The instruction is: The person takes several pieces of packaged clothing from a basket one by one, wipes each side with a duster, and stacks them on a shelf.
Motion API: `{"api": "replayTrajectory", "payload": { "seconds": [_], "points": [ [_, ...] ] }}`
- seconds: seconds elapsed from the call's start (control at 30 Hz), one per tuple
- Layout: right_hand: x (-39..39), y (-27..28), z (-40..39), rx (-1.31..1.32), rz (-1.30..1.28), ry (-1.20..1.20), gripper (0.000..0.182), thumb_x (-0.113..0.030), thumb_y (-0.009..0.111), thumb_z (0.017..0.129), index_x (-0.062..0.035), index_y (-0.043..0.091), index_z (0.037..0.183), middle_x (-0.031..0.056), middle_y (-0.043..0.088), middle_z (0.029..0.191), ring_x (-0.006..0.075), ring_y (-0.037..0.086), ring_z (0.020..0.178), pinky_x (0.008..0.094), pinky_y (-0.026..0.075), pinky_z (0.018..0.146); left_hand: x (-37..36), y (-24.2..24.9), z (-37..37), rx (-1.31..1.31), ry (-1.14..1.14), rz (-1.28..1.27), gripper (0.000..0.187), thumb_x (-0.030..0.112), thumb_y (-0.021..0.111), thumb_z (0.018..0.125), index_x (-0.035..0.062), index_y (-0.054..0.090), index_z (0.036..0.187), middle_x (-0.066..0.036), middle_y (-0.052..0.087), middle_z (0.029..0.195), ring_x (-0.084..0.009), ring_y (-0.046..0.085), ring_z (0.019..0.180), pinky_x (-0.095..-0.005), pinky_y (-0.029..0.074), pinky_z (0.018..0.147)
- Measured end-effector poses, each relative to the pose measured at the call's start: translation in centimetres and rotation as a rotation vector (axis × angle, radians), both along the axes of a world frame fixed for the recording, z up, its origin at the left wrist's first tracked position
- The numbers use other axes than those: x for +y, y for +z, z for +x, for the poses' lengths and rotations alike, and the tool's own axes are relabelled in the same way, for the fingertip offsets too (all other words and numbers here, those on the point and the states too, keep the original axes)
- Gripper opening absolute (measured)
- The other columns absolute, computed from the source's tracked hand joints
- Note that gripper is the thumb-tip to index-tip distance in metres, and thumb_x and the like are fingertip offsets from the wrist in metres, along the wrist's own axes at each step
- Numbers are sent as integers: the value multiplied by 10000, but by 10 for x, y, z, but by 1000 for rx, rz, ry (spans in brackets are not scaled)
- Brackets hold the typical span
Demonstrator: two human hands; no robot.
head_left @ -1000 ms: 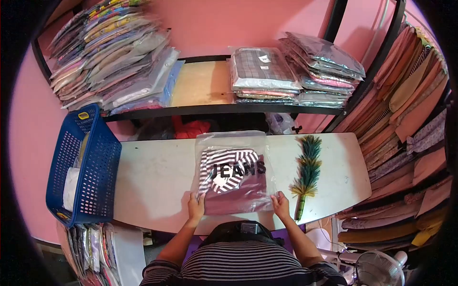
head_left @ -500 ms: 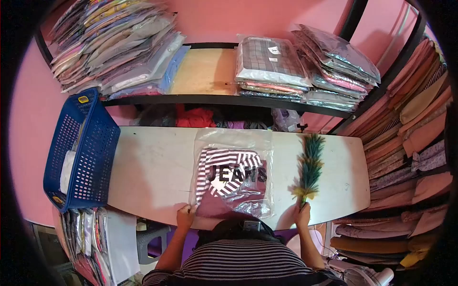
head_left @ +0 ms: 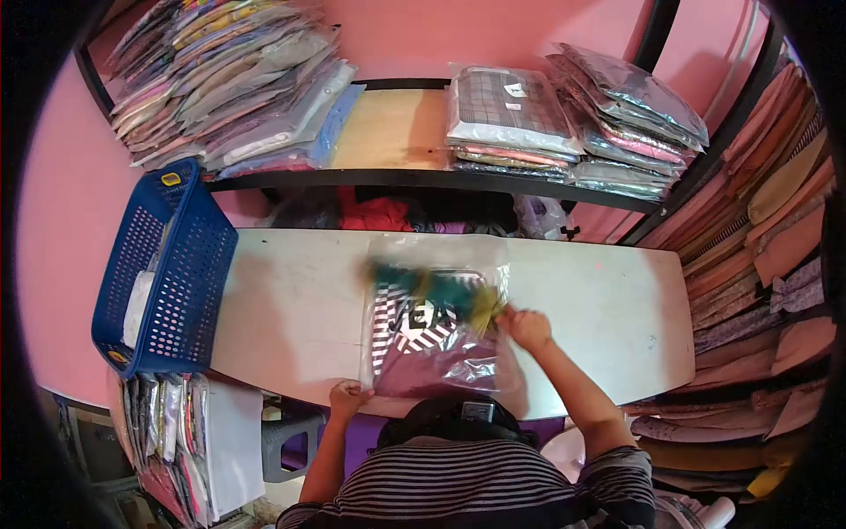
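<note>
A clear plastic bag (head_left: 388, 385) lies flat on the white table (head_left: 599, 317), with a folded maroon garment (head_left: 414, 370) inside. White stripes and black lettering show on the garment, partly covered. My left hand (head_left: 349, 398) is closed on the bag's near left corner at the table's front edge. In my right hand (head_left: 527, 328) is the handle of a feather duster (head_left: 441, 293), green with yellow feathers near the grip. The duster stretches leftward across the upper part of the bag, blurred by motion.
At the table's left end stands a blue perforated basket (head_left: 189, 291). A shelf (head_left: 388, 132) behind carries stacks of bagged garments (head_left: 511, 110). Folded fabrics (head_left: 740, 264) are piled on the right, and more bagged items (head_left: 167, 423) stand below left.
My right hand has swung the feather duster from upright at the bag's right to sideways over the bag. My left hand stays at the bag's corner. The whole view has shifted slightly.
</note>
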State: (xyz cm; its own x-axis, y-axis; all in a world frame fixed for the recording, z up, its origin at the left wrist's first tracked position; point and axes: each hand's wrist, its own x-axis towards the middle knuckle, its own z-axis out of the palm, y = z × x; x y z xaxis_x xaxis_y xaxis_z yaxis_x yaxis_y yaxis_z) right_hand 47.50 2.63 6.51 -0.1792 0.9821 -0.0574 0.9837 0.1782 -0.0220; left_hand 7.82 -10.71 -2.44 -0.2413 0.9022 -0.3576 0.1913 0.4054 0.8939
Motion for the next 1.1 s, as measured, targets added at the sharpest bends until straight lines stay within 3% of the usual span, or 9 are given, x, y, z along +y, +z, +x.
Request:
{"api": "replayTrajectory", "payload": {
  "seconds": [0.13, 0.33, 0.5, 0.6, 0.67, 0.73, 0.83, 0.9, 1.1],
  "points": [
    [26, 8, 10, 283, 96, -377, 365, -421, 394, 828, -80, 524, 848, 208, 564, 607, 380, 561, 558, 477, 447, 487, 2, 20, 3, -56, -46, -41, 283, 138, 723, 653, -41, 561, 799, -70, 567, 613, -123, 545, 503, -228, 464, 474],
    [-109, 7, -30, 201, -303, 62, 425, -473, 372, 824, -104, 508, 984, 191, 581, 678, 350, 579, 617, 443, 456, 535, 7, 17, -8, -61, -202, -110, 225, 157, 673, 714, -40, 571, 747, -69, 585, 631, -106, 557, 531, -229, 466, 476],
    [-168, -2, -2, 194, -334, -688, 408, -437, 351, 847, -63, 461, 968, 228, 577, 700, 397, 566, 676, 493, 440, 601, 13, 16, -14, -110, -263, -172, 204, 150, 681, 703, -24, 575, 710, -68, 600, 644, -97, 562, 546, -244, 484, 514],
    [-173, -16, 17, 391, -41, -859, 378, -417, 347, 855, -55, 459, 863, 261, 547, 654, 431, 540, 651, 510, 410, 567, 20, 16, -22, -82, -394, -111, 174, 116, 670, 708, -20, 565, 739, -79, 607, 674, -112, 576, 569, -244, 485, 533],
    [-164, 0, 0, 429, 2, -876, 374, -410, 350, 856, -55, 467, 855, 255, 547, 649, 434, 535, 649, 513, 401, 562, 21, 8, -27, -433, -366, -212, 210, 66, 661, 705, -20, 526, 841, -100, 611, 718, -138, 592, 613, -241, 483, 553],
    [-161, 17, -27, 467, -24, -808, 369, -410, 353, 856, -77, 497, 922, 219, 561, 646, 419, 542, 640, 496, 413, 558, 19, 20, -27, -440, -376, -211, 249, 39, 657, 700, -14, 496, 882, -105, 609, 724, -148, 596, 631, -246, 485, 563],
    [-160, 13, -54, 479, -88, -404, 346, -397, 381, 843, -69, 473, 904, 212, 553, 640, 390, 546, 614, 462, 423, 527, 18, 27, -24, -327, -443, -135, 324, -1, 654, 690, -4, 450, 941, -109, 604, 721, -161, 600, 655, -255, 491, 582],
    [-147, 17, -64, 201, -313, -46, 369, -433, 366, 837, -92, 475, 926, 189, 574, 658, 356, 568, 615, 451, 445, 526, 18, 24, -27, -213, -504, -57, 353, -14, 656, 685, 1, 432, 958, -108, 601, 712, -163, 600, 662, -261, 494, 591],
    [-66, -11, -10, 97, -13, -553, 399, -454, 341, 841, -84, 480, 888, 209, 567, 646, 372, 568, 599, 472, 450, 517, 16, 21, -27, -474, -386, -140, 374, -23, 644, 690, 10, 418, 986, -84, 577, 681, -159, 593, 649, -258, 487, 564]
  ]
}}
